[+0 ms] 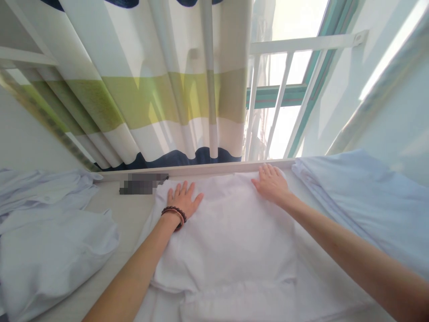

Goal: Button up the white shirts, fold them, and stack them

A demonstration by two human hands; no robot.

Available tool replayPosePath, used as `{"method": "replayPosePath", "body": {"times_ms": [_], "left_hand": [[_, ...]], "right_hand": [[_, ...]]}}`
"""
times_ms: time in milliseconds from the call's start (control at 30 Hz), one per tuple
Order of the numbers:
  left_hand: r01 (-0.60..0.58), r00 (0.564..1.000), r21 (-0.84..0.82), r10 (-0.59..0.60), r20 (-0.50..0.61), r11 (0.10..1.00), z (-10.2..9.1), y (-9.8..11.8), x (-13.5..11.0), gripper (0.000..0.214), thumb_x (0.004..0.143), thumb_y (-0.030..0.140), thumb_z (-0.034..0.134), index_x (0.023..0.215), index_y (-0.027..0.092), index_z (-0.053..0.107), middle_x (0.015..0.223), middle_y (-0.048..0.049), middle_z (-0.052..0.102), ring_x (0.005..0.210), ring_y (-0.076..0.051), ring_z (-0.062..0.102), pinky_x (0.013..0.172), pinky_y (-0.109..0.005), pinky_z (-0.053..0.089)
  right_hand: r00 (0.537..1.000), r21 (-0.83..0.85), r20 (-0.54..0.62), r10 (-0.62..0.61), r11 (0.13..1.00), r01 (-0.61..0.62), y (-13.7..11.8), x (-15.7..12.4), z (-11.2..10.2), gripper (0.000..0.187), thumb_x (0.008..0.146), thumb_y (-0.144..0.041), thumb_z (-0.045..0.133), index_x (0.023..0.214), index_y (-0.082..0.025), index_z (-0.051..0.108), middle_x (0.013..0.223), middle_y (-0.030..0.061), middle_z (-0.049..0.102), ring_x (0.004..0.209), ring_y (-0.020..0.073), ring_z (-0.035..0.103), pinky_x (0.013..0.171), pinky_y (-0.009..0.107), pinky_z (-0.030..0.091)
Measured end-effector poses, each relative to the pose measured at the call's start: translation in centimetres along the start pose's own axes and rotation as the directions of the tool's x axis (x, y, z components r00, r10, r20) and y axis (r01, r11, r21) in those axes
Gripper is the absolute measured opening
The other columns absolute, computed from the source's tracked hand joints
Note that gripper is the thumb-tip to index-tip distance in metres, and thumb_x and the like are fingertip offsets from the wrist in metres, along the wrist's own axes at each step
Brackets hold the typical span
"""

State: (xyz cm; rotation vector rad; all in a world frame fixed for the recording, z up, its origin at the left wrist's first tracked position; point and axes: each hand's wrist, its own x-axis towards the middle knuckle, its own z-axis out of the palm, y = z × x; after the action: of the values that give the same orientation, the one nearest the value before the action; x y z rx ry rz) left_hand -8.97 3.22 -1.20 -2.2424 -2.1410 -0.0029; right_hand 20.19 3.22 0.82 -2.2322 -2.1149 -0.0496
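Observation:
A white cloth garment (pixel 231 232) lies spread and partly folded on the pale surface before me; what kind of garment it is I cannot tell. My left hand (pixel 183 200), with a dark beaded bracelet (pixel 174 215) at the wrist, rests flat on its far left part, fingers spread. On the far right corner lies my right hand (pixel 271 182), palm down with its fingers stretched out. Neither hand grips the fabric. The near end shows a folded-over band and some creases.
Crumpled white clothes (pixel 56 250) lie at the left. Folded pale-blue cloth (pixel 375 201) is at the right. A dark, pixelated object (pixel 137 184) sits by the far edge. Beyond stand a striped curtain (pixel 161 98) and a white railing (pixel 304 44) before a window.

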Motion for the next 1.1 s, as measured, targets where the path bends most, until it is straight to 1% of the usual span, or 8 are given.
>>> {"method": "replayPosePath", "body": {"times_ms": [133,267,367,467,533,700,967,1100], "left_hand": [[-0.016,1.000,0.004,0.016,-0.014,1.000,0.1,0.0,-0.2,0.072,0.090,0.062,0.020,0.148,0.021,0.030,0.156,-0.0100,0.024,0.143,-0.031,0.019,0.114,-0.054,0.012],[-0.059,0.998,-0.014,0.059,-0.006,0.998,0.3,1.4,0.4,0.071,0.089,0.065,0.018,0.148,0.026,0.029,0.156,-0.0078,0.023,0.143,-0.030,0.018,0.114,-0.054,0.011],[-0.068,0.998,-0.037,0.068,0.003,0.997,0.3,2.9,2.0,0.072,0.089,0.066,0.018,0.149,0.026,0.027,0.157,-0.0064,0.020,0.144,-0.029,0.016,0.115,-0.053,0.009],[-0.078,0.997,-0.053,0.078,0.003,0.996,0.1,3.2,3.5,0.068,0.090,0.063,0.018,0.147,0.028,0.029,0.157,-0.0023,0.022,0.144,-0.026,0.019,0.116,-0.052,0.009],[-0.062,0.998,-0.049,0.061,-0.011,0.997,0.0,2.4,3.9,0.065,0.092,0.059,0.018,0.147,0.027,0.031,0.155,-0.0015,0.026,0.143,-0.023,0.021,0.117,-0.049,0.008],[0.068,0.997,-0.029,-0.069,-0.040,0.997,0.1,-0.3,3.3,0.069,0.093,0.054,0.018,0.146,0.013,0.030,0.154,-0.0105,0.028,0.143,-0.024,0.021,0.117,-0.048,0.012],[0.071,0.997,0.018,-0.070,-0.035,0.997,-0.5,-0.1,3.2,0.070,0.093,0.053,0.023,0.146,0.009,0.031,0.154,-0.0143,0.026,0.143,-0.029,0.020,0.117,-0.047,0.011],[-0.009,1.000,0.046,0.009,0.005,0.999,-1.7,1.1,2.4,0.063,0.094,0.045,0.028,0.144,0.007,0.036,0.152,-0.0177,0.029,0.141,-0.035,0.023,0.115,-0.053,0.012]], "right_hand": [[0.987,0.147,-0.006,-0.162,0.976,0.162,-2.5,-1.4,1.6,0.066,0.095,-0.057,0.019,0.149,-0.021,0.027,0.157,0.0106,0.019,0.144,0.0257,0.015,0.115,0.044,0.013],[0.986,0.145,0.031,-0.163,0.977,0.157,-0.7,-1.2,3.1,0.068,0.092,-0.064,0.017,0.149,-0.029,0.026,0.158,0.0042,0.017,0.145,0.0241,0.012,0.115,0.047,0.009],[0.992,0.121,0.034,-0.119,0.986,0.114,1.4,0.1,3.4,0.070,0.091,-0.066,0.016,0.149,-0.028,0.025,0.158,0.0038,0.017,0.145,0.0243,0.012,0.115,0.048,0.011],[0.997,0.115,0.020,-0.073,0.991,0.071,2.7,1.1,3.3,0.067,0.092,-0.064,0.015,0.149,-0.029,0.027,0.158,0.0036,0.019,0.144,0.0251,0.015,0.115,0.050,0.013],[1.000,0.115,0.006,-0.016,0.993,0.016,3.3,1.5,3.3,0.066,0.093,-0.061,0.014,0.148,-0.029,0.028,0.157,0.0049,0.021,0.143,0.0268,0.017,0.114,0.051,0.013],[0.994,0.096,-0.035,0.108,0.990,-0.104,4.4,1.9,3.6,0.065,0.093,-0.058,0.018,0.147,-0.024,0.033,0.154,0.0112,0.027,0.141,0.0314,0.021,0.112,0.052,0.016],[0.991,0.054,-0.036,0.129,0.990,-0.127,3.7,1.9,2.6,0.062,0.094,-0.054,0.020,0.146,-0.022,0.034,0.152,0.0132,0.031,0.140,0.0311,0.025,0.111,0.054,0.016],[0.993,0.034,0.024,0.114,0.993,-0.115,2.3,1.0,1.3,0.061,0.095,-0.045,0.021,0.146,-0.013,0.033,0.151,0.0203,0.030,0.137,0.0369,0.030,0.104,0.056,0.027]]}}
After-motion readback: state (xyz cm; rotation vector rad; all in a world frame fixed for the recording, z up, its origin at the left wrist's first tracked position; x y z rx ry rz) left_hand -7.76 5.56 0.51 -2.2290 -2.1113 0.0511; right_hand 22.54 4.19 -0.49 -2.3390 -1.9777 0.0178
